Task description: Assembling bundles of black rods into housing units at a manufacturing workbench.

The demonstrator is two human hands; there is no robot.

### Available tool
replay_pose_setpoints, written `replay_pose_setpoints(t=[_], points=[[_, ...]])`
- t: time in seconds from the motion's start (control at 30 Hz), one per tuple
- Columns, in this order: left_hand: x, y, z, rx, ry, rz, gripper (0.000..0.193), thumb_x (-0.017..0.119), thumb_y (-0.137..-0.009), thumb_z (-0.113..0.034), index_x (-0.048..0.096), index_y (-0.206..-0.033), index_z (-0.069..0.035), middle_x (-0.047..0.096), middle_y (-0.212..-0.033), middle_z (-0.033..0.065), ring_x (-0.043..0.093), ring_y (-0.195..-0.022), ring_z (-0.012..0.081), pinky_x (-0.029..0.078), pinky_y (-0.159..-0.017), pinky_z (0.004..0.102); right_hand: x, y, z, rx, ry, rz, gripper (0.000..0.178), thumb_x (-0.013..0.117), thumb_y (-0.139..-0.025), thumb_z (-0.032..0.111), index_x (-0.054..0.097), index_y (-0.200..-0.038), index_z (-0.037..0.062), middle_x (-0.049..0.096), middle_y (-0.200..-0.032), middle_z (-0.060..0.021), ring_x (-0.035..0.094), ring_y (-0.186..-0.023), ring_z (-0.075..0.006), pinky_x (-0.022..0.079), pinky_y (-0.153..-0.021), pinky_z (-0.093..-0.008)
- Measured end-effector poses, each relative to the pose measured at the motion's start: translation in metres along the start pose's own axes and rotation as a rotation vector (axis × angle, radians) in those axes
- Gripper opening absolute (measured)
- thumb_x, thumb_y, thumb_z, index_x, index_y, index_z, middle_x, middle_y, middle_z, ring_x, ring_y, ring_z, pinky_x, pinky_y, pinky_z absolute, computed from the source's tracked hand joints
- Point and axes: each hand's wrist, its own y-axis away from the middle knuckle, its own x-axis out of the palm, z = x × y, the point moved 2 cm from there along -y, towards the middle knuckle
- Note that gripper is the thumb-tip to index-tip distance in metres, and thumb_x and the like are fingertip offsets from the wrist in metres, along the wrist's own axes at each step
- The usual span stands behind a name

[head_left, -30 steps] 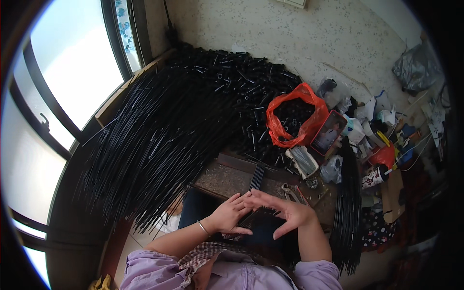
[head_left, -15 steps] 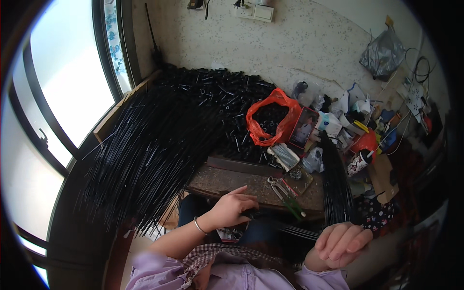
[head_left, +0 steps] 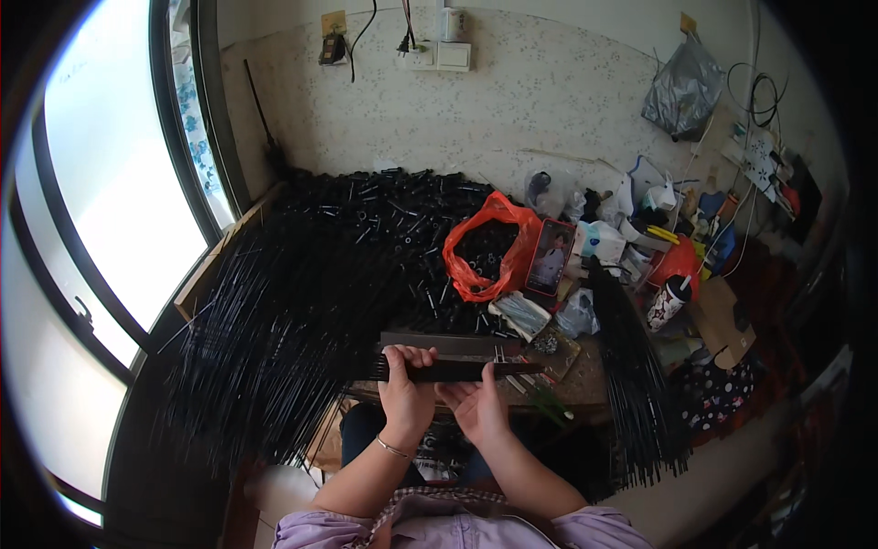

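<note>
My left hand is closed around a slim dark bundle of thin rods, held level above the front of the worktable. Its right end tapers toward the green-handled pliers. Under the bundle, my right hand is open, palm up with the fingers apart; its thumb stands up against the bundle. A great heap of thin black rods lies left of my hands. Many short black tubular parts are piled behind it.
A red plastic bag holding black parts stands beside a propped phone. Another bunch of black rods hangs over the table's right side. Green-handled pliers, a patterned cup and a cardboard box lie around the right side.
My hands have come together and risen over the table edge; the right hand moved left from the far right. The rods strung between my hands are now a compact bundle. The view has shifted.
</note>
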Motion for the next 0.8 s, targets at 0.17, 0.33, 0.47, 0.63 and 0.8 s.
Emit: replay_pose_setpoints(t=[0.17,0.33,0.47,0.63,0.8], points=[[-0.002,0.053,0.031,-0.815,0.171,0.084,0.059,0.036,-0.091,-0.05,0.044,-0.122,-0.001,0.052,-0.118,0.0173,0.045,-0.117,0.0259,0.035,-0.1,0.0433,0.055,-0.011,0.093,-0.714,0.098,-0.152,0.031,0.046,-0.093,0.034,0.05,-0.097,0.0036,0.053,-0.074,-0.0038,0.054,-0.066,-0.0152,0.049,-0.071,-0.0355],[0.018,0.051,-0.015,-0.658,-0.363,0.697,0.056,0.049,-0.088,-0.044,0.05,-0.117,0.004,0.059,-0.105,0.0183,0.058,-0.099,0.0274,0.043,-0.089,0.0369,0.087,0.02,0.093,-0.822,0.462,0.306,0.026,0.043,-0.095,0.027,0.05,-0.101,0.0026,0.053,-0.069,-0.0059,0.05,-0.056,-0.0136,0.049,-0.06,-0.0327],[0.055,0.0,-0.057,0.482,-0.999,0.817,0.046,0.062,-0.081,-0.034,0.057,-0.106,0.004,0.06,-0.102,0.019,0.058,-0.096,0.024,0.046,-0.082,0.0334,0.052,0.022,0.055,-0.649,0.75,0.434,0.024,0.04,-0.096,0.021,0.049,-0.103,-0.0002,0.055,-0.072,-0.0077,0.054,-0.062,-0.0138,0.049,-0.064,-0.0314],[0.047,-0.037,-0.027,-0.011,-1.009,0.745,0.038,0.058,-0.085,-0.026,0.056,-0.11,0.003,0.065,-0.094,0.0133,0.062,-0.089,0.0186,0.043,-0.091,0.0352,-0.013,0.006,-0.006,-0.223,0.832,0.416,0.024,0.04,-0.096,0.017,0.048,-0.108,-0.0013,0.056,-0.076,-0.0065,0.056,-0.068,-0.0137,0.048,-0.07,-0.0285],[0.022,-0.028,-0.034,-0.212,-0.978,0.927,0.036,0.055,-0.087,-0.029,0.061,-0.098,0.004,0.067,-0.079,0.0109,0.065,-0.081,0.0217,0.038,-0.097,0.0413,-0.022,-0.003,-0.007,-0.158,0.684,0.557,0.028,0.045,-0.094,0.02,0.052,-0.109,-0.002,0.058,-0.085,-0.0058,0.058,-0.076,-0.0142,0.048,-0.072,-0.0281]])
